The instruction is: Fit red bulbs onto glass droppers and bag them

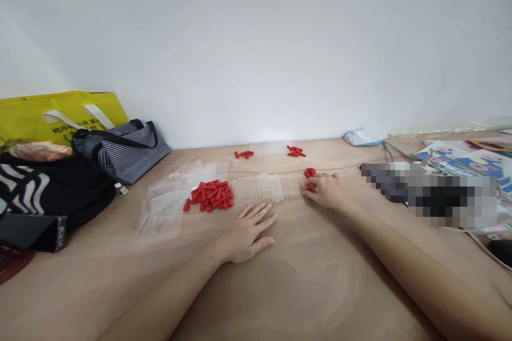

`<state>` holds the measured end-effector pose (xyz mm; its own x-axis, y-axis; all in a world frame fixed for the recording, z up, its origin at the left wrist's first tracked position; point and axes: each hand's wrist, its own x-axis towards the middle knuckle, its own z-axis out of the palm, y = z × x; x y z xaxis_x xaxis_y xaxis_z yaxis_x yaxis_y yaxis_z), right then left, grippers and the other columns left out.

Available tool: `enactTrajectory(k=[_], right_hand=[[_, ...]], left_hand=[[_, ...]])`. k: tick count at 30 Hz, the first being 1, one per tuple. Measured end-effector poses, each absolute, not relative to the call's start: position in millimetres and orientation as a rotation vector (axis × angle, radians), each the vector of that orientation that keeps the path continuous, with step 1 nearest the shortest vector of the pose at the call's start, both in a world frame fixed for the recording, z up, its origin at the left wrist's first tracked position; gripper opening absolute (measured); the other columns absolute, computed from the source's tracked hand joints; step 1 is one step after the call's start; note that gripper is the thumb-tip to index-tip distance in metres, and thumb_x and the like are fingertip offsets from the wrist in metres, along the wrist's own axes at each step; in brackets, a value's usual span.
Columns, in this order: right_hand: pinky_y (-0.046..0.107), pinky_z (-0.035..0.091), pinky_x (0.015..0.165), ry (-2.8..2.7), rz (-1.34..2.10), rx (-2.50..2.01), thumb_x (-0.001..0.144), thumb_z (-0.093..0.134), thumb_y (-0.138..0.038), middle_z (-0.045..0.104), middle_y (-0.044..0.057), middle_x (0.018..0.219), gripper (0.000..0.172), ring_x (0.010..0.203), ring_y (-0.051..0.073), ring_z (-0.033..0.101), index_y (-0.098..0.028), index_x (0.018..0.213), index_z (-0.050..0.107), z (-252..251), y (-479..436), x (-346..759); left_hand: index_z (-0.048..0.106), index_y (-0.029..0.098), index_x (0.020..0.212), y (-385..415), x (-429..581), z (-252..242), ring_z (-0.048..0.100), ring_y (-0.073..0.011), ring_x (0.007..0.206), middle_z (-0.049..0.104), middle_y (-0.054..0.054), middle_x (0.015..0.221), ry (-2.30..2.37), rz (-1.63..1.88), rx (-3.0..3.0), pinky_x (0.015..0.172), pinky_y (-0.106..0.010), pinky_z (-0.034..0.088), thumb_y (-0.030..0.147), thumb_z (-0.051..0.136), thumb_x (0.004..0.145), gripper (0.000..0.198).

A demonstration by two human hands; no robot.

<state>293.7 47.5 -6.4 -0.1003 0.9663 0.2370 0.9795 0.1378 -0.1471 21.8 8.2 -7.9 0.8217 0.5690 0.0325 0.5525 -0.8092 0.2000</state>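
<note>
My left hand (250, 234) lies flat on the table with its fingers spread, just in front of a row of thin clear tubes (262, 189). At the right end of that row, my right hand (326, 190) has its thumb and fingers closed around a red rubber bulb (311, 188), partly hidden by the fingers. A few more red bulbs (309, 172) lie just beyond those fingertips. Left of the tubes sits a heap of red rubber bulbs (212, 195).
Clear zip bags (162, 208) lie left of the heap. Near the wall are two small groups of red bulbs (244, 154) (296, 151) and more tubes (274, 150). Bags (124, 152) stand at left; a tissue pack (363, 137), cables and papers (480, 162) lie at right.
</note>
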Motion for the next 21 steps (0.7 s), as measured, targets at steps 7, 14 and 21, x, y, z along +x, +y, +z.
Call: enactTrajectory(k=[7, 14, 21], right_hand=[[0.033, 0.022, 0.071, -2.205, -0.318, -1.736, 0.080, 0.046, -0.032, 0.064, 0.006, 0.083, 0.025, 0.082, 0.020, 0.050, -0.019, 0.073, 0.065, -11, 46, 292], [0.032, 0.021, 0.072, -2.206, -0.420, -1.197, 0.084, 0.044, -0.032, 0.063, 0.003, 0.071, 0.026, 0.072, 0.014, 0.047, -0.020, 0.078, 0.066, -11, 21, 252], [0.031, 0.020, 0.067, -2.357, -0.246, -1.022, 0.084, 0.046, -0.036, 0.062, 0.001, 0.065, 0.025, 0.068, 0.013, 0.048, -0.022, 0.078, 0.065, -18, -6, 213]], left_hand=[[0.025, 0.028, 0.133, 8, 22, -8, 0.014, -0.0224, 0.131, 0.018, -0.006, 0.142, 0.886, 0.119, 2.822, 0.104, -0.045, 0.015, 0.048, 0.030, 0.086, 0.051], [0.016, 0.017, 0.136, 7, 23, -8, 0.020, -0.0221, 0.129, 0.023, -0.010, 0.140, 0.955, 0.180, 2.776, 0.105, -0.043, 0.017, 0.050, 0.032, 0.085, 0.063], [0.022, 0.014, 0.134, 6, 22, -12, 0.026, -0.0227, 0.127, 0.030, -0.011, 0.138, 0.975, 0.303, 2.746, 0.104, -0.042, 0.023, 0.049, 0.037, 0.083, 0.064]])
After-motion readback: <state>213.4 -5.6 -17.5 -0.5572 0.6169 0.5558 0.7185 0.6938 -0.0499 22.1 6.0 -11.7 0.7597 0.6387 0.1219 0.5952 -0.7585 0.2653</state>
